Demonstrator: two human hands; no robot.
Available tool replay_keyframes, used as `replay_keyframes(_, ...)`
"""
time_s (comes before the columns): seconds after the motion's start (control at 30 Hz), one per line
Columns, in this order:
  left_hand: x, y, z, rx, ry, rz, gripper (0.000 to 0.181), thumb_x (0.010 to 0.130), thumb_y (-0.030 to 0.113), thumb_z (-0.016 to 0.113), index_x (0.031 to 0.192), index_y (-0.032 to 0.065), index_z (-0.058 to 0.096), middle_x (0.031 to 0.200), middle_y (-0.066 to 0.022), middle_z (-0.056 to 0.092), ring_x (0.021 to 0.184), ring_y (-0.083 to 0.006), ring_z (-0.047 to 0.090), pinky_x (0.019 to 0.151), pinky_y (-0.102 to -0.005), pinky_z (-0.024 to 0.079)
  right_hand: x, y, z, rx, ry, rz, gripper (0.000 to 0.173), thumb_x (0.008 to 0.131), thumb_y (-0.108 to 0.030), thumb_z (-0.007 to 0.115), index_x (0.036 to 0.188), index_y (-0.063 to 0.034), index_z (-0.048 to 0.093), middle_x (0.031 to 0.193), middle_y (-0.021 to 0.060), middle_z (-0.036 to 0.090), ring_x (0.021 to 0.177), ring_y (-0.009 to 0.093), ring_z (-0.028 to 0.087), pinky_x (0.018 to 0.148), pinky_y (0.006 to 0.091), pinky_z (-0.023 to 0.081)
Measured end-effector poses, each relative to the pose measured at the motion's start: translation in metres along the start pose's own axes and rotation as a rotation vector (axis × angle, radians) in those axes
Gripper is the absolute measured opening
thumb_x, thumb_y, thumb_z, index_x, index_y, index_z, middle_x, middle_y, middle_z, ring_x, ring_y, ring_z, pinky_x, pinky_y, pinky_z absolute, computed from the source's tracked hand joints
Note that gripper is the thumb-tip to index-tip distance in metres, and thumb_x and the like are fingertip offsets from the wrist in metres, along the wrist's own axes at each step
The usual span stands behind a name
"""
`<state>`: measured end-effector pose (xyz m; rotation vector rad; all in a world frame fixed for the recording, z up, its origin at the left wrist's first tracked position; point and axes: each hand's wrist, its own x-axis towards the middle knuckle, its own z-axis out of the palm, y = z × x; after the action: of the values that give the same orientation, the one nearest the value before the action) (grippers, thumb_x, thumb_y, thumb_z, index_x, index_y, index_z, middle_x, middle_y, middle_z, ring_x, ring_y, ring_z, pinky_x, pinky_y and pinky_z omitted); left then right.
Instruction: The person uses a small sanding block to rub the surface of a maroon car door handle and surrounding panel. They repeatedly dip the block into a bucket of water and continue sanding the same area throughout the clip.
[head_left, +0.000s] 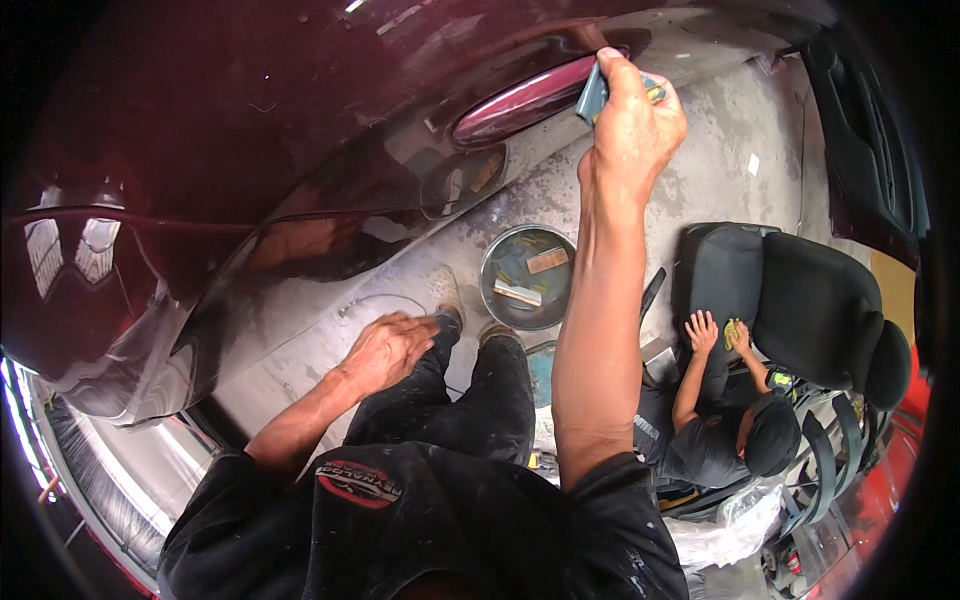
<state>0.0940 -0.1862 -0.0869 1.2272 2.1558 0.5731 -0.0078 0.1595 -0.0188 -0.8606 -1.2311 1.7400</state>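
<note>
My right hand grips a folded grey-blue and yellow sheet, likely sandpaper. It is raised at the right end of a long oval, glossy feature on the dark maroon car body. Whether the sheet touches the paint is hard to tell. Lower down, my left hand hangs in front of my left thigh, a little blurred, with nothing visible in it. By my shoes stands a round dark basin holding a brown block, a pale block and several small scraps.
To my right, a co-worker works at a black car seat, one hand on a yellow-green cloth or sponge. A dark door panel stands beyond. Clear plastic sheeting lies behind the co-worker. A thin cable crosses the concrete floor.
</note>
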Motion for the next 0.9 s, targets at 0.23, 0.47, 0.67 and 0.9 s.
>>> replay_keyframes(0.23, 0.089, 0.084, -0.113, 0.516, 0.441, 0.299, 0.060, 0.081, 0.008, 0.079, 0.137, 0.0001, 0.059, 0.146, -0.0189, 0.057, 0.139, -0.0356, 0.051, 0.112, -0.0472, 0.042, -0.001, 0.011, -0.037, 0.219, 0.055, 0.198, 0.022, 0.082, -0.010, 0.082, 0.087, -0.0018, 0.063, 0.077, 0.0026, 0.064, 0.063, 0.010, 0.057, 0.059, 0.0267, 0.046)
replay_keyframes(0.47, 0.141, 0.095, -0.113, 0.908, 0.335, 0.071, 0.085, 0.087, 0.039, 0.074, 0.154, 0.0004, 0.039, 0.164, -0.0183, 0.032, 0.155, -0.0333, 0.024, 0.127, -0.0495, 0.016, -0.079, 0.085, -0.174, 0.014, 0.124, 0.551, 0.025, 0.091, -0.023, 0.080, 0.094, -0.0065, 0.062, 0.085, 0.0010, 0.064, 0.072, 0.011, 0.059, 0.064, 0.0289, 0.048)
replay_keyframes(0.67, 0.210, 0.111, -0.123, 1.079, 0.404, 0.126, 0.085, 0.088, 0.043, 0.073, 0.151, -0.0031, 0.041, 0.163, -0.0190, 0.033, 0.155, -0.0342, 0.025, 0.126, -0.0479, 0.020, -0.133, 0.156, -0.266, 0.008, 0.101, 0.724, 0.036, 0.091, -0.021, 0.080, 0.114, -0.0052, 0.058, 0.102, 0.0071, 0.068, 0.087, 0.017, 0.065, 0.075, 0.0372, 0.055)
replay_keyframes(0.9, 0.247, 0.133, -0.132, 1.213, 0.301, 0.208, 0.080, 0.086, 0.035, 0.077, 0.150, 0.0008, 0.044, 0.161, -0.0169, 0.037, 0.151, -0.0319, 0.032, 0.121, -0.0444, 0.031, -0.128, 0.107, -0.261, 0.097, -0.003, 0.731, 0.033, 0.089, -0.008, 0.076, 0.116, -0.0070, 0.058, 0.099, 0.0052, 0.068, 0.085, 0.016, 0.066, 0.066, 0.0365, 0.060)
